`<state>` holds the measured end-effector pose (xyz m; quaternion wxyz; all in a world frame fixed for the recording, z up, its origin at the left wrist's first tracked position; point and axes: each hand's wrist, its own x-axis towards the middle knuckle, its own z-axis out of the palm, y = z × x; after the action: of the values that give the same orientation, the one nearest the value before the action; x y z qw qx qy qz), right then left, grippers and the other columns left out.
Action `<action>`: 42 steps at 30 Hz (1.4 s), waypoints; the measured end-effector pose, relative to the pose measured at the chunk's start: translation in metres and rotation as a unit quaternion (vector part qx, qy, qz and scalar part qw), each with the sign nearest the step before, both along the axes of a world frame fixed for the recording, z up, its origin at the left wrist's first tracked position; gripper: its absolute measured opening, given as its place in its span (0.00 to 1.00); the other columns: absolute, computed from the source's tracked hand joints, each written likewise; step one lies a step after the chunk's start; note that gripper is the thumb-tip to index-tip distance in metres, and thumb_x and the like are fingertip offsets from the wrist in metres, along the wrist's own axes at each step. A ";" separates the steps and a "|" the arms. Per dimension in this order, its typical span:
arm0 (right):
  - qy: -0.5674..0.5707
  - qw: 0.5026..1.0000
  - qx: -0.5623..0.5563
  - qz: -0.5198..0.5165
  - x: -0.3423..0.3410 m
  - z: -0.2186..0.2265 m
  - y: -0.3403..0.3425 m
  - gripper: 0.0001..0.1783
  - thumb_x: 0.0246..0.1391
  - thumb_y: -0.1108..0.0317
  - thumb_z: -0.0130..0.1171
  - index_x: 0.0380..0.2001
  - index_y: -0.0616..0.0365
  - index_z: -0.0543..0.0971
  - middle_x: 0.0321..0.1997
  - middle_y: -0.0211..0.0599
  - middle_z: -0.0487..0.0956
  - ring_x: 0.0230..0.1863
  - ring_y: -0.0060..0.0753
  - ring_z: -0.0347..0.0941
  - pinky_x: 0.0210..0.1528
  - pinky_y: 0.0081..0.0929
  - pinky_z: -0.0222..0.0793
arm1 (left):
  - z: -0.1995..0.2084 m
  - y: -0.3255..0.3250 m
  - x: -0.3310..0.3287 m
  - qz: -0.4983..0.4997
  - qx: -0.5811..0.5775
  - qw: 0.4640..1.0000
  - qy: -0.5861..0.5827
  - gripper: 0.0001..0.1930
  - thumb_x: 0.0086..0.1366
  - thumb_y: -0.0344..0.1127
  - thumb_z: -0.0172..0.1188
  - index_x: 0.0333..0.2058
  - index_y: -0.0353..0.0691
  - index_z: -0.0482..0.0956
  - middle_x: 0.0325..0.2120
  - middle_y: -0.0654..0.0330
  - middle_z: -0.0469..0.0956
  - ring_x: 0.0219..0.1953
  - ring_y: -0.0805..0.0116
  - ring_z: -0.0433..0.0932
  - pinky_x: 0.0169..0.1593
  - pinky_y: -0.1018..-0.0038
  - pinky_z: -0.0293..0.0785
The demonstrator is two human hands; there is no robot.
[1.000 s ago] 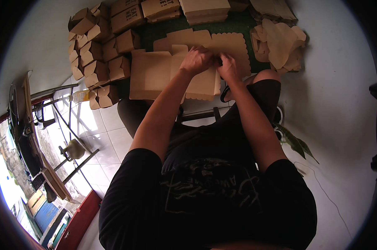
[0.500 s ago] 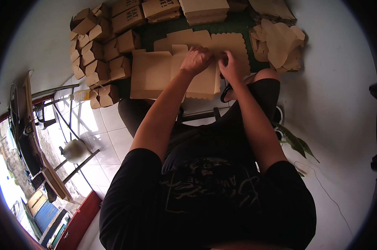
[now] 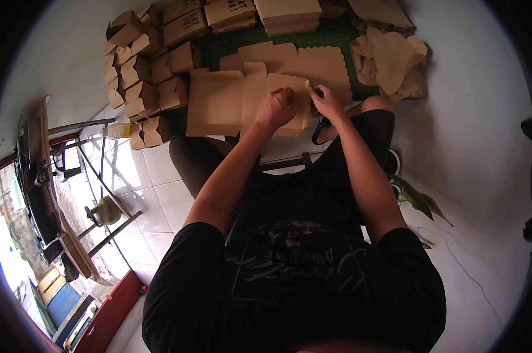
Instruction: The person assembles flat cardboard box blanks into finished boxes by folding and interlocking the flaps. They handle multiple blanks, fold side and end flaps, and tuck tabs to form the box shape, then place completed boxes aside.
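Observation:
A partly folded brown cardboard box lies opened out in front of me, its left panel flat and a scalloped flap standing at the right. My left hand rests on the right panel with its fingers curled; whatever may be in them is hidden. At that panel's right edge, my right hand pinches the side flap between thumb and fingers. Behind the box lies a flat cardboard blank with a wavy edge.
Folded small boxes are stacked at the left. Printed boxes and a pile of scalloped blanks line the back. Loose cardboard pieces heap at the right. Near my left knee stands a bottle; a plant grows by my right side.
My left hand has come nearer to me, down the right panel. My right hand has shifted slightly nearer and now pinches the edge. The scalloped end of the panel has swung up and away from me.

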<state>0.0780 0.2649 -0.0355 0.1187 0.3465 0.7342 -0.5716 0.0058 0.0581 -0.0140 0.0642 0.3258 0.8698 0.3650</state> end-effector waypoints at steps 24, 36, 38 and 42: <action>0.133 0.962 0.173 0.165 0.078 0.044 -0.023 0.25 0.62 0.84 0.62 0.60 0.53 0.79 0.53 0.43 0.83 0.51 0.43 0.86 0.50 0.38 0.84 | 0.031 -0.071 0.044 -0.174 -0.114 0.977 0.055 0.29 0.61 0.50 0.79 0.61 0.55 0.86 0.59 0.59 0.84 0.67 0.53 0.79 0.70 0.53 0.70; 0.213 0.913 0.208 0.280 0.081 0.035 -0.025 0.17 0.63 0.76 0.73 0.54 0.55 0.88 0.47 0.43 0.83 0.47 0.52 0.85 0.52 0.46 0.81 | 0.007 -0.061 0.045 -0.155 -0.029 0.980 0.119 0.07 0.68 0.40 0.76 0.44 0.52 0.92 0.41 0.66 0.89 0.47 0.60 0.87 0.55 0.60 0.78; 0.210 0.916 0.210 0.269 0.077 0.032 -0.027 0.14 0.65 0.74 0.72 0.53 0.56 0.88 0.46 0.45 0.84 0.48 0.56 0.85 0.53 0.49 0.80 | 0.005 -0.059 0.044 -0.139 -0.033 0.983 0.118 0.07 0.69 0.39 0.75 0.43 0.51 0.92 0.39 0.65 0.88 0.46 0.58 0.87 0.53 0.59 0.79; 0.196 0.926 0.204 0.249 0.069 0.028 -0.033 0.12 0.68 0.71 0.71 0.53 0.56 0.88 0.46 0.49 0.85 0.49 0.60 0.84 0.53 0.51 0.79 | 0.005 -0.052 0.045 -0.097 -0.045 0.990 0.090 0.06 0.69 0.39 0.74 0.43 0.49 0.91 0.37 0.62 0.87 0.44 0.54 0.87 0.51 0.56 0.82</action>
<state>0.1468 0.2321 -0.0073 0.0379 0.0502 0.9064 -0.4178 0.0509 0.0058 -0.0087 0.0354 0.4367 0.8520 0.2865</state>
